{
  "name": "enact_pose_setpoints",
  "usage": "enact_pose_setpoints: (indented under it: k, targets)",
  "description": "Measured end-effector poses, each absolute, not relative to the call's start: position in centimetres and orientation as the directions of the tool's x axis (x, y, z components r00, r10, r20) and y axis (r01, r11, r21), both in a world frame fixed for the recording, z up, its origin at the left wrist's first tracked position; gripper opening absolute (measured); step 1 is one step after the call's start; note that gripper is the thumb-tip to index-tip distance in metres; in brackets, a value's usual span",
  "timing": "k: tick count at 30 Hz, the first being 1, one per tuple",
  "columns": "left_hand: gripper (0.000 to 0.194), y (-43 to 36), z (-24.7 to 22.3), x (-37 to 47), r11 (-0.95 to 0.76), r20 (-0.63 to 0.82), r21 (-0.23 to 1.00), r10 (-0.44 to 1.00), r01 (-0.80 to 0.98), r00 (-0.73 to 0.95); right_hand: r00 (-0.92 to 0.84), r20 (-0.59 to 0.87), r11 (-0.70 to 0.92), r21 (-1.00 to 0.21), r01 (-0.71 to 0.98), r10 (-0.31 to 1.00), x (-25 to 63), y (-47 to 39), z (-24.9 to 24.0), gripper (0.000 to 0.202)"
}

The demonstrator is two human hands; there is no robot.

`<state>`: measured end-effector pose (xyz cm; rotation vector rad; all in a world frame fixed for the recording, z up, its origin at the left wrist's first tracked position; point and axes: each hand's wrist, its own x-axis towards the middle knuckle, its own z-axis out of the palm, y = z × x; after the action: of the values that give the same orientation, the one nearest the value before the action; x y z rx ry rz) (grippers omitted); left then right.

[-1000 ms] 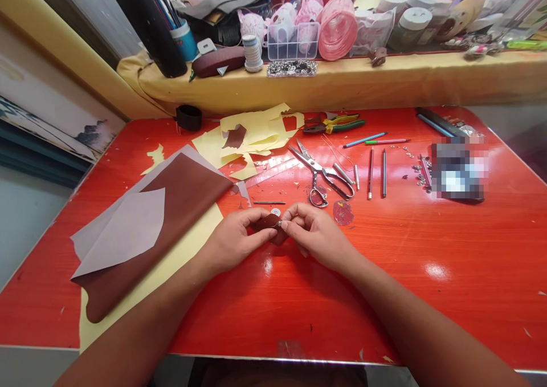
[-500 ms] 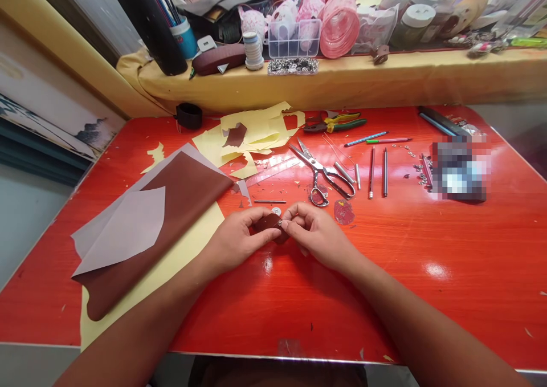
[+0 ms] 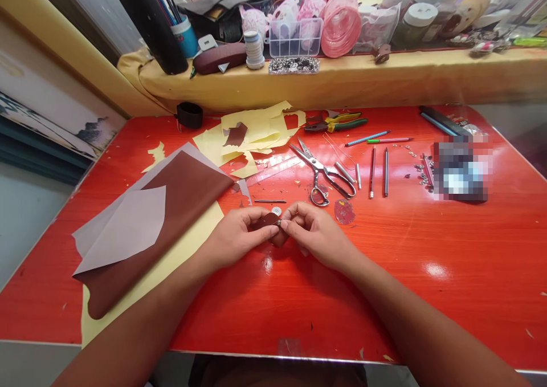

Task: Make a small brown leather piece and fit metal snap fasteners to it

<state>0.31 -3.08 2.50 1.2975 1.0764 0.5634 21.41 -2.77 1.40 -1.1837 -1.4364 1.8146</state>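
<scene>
A small brown leather piece [image 3: 280, 239] is held between my two hands above the red table. My left hand [image 3: 233, 233] pinches its left side between thumb and fingers. On its right side, my right hand [image 3: 311, 227] is closed, thumb against the fingers, beside a small metal snap [image 3: 279, 223] on the leather. Just beyond the fingers lies a round whitish metal disc [image 3: 276, 211]. A thin dark metal rod [image 3: 270, 201] rests behind the disc. The fingers hide part of the leather.
Scissors [image 3: 318, 170] lie beyond my right hand, near pens [image 3: 386, 171] and pliers [image 3: 337, 122]. A folded brown leather sheet [image 3: 183, 199] on yellow paper [image 3: 205, 221] is at left. Paper scraps [image 3: 256, 130] lie at the back; a box of snaps [image 3: 293, 65] stands on the ledge.
The leather piece has tilted slightly between my fingers, with a bit more of its lower part showing. Both hands keep nearly the same place and grip.
</scene>
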Motion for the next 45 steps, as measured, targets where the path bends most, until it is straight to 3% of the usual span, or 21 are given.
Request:
enact_pose_setpoints:
  k: [5,19,32,45]
  targets:
    - [0.02,-3.06,2.2,0.16,0.309,-0.345,0.939,0.816,0.155,0.464,-0.46,-0.309,-0.285,-0.951,0.124,0.832,21.49,-2.79,1.27,0.021]
    - [0.029,-3.21,2.5,0.41,0.248,-0.328,0.939,0.852,0.238,0.407,-0.448,-0.299,-0.27,-0.954,0.131,0.842,21.38,-2.85,0.79,0.021]
    - [0.031,-3.1,1.88,0.06,0.317,-0.373,0.926,0.853,0.206,0.365,-0.462,-0.285,-0.257,-0.958,0.125,0.84,21.54,-2.55,1.23,0.022]
    - [0.029,-3.02,2.59,0.43,0.331,-0.379,0.925,0.815,0.186,0.437,-0.461,-0.3,-0.256,-0.954,0.158,0.835,21.52,-2.65,1.43,0.021]
